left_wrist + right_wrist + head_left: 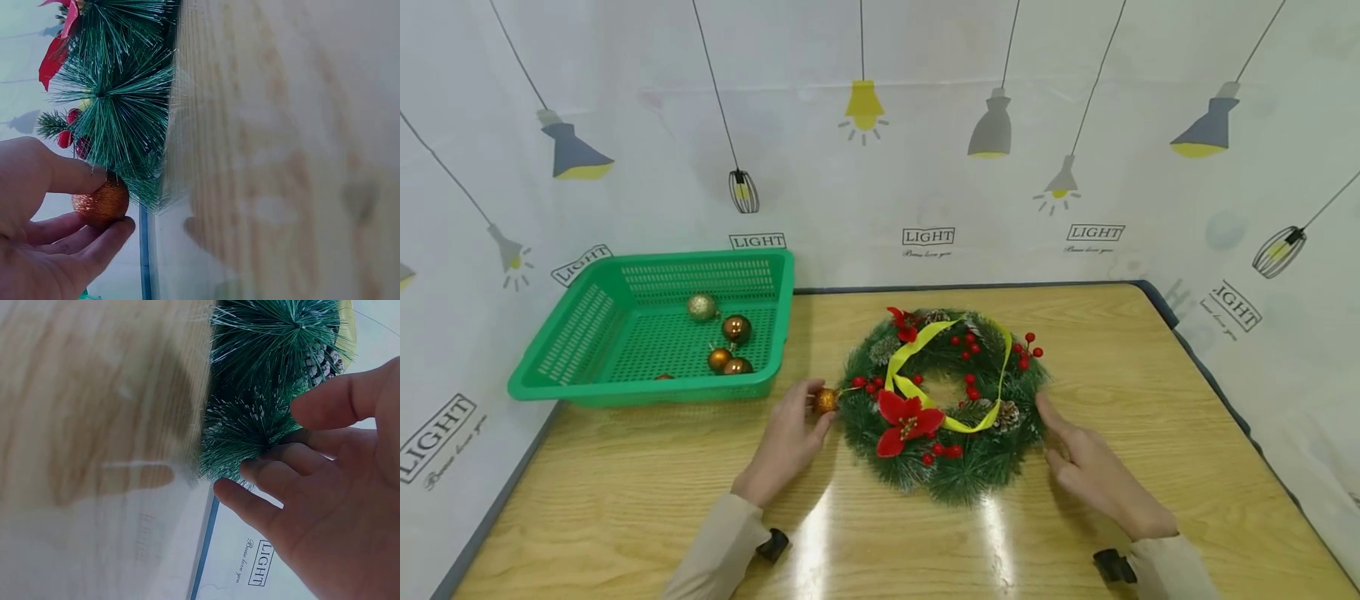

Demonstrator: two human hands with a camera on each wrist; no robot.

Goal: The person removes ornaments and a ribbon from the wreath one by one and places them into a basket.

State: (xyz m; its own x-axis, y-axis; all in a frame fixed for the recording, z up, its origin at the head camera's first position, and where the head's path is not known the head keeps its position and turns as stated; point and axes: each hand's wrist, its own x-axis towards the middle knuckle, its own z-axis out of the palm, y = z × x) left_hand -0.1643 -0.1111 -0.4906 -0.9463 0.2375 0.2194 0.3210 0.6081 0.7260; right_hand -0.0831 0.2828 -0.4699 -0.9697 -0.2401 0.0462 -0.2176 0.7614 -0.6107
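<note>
A green Christmas wreath (958, 479) lies on the table, dressed with red berries, pine cones, red flowers (901, 423) and a loose yellow ribbon (917, 340). At its left edge my left hand (790, 437) pinches an orange glitter bauble (827, 401) between thumb and fingers. The left wrist view has the bauble (103, 201) right beside the pine needles. My right hand (1093, 471) is at the wreath's right side, fingertips against the needles. In the right wrist view its fingers (294, 459) are loosely bent beside the greenery, with the thumb apart.
A green plastic basket (651, 390) stands at the back left, with several baubles (737, 328) in gold, bronze and orange inside. Behind the wooden table (1150, 400) hangs a white backdrop (850, 200) printed with lamps.
</note>
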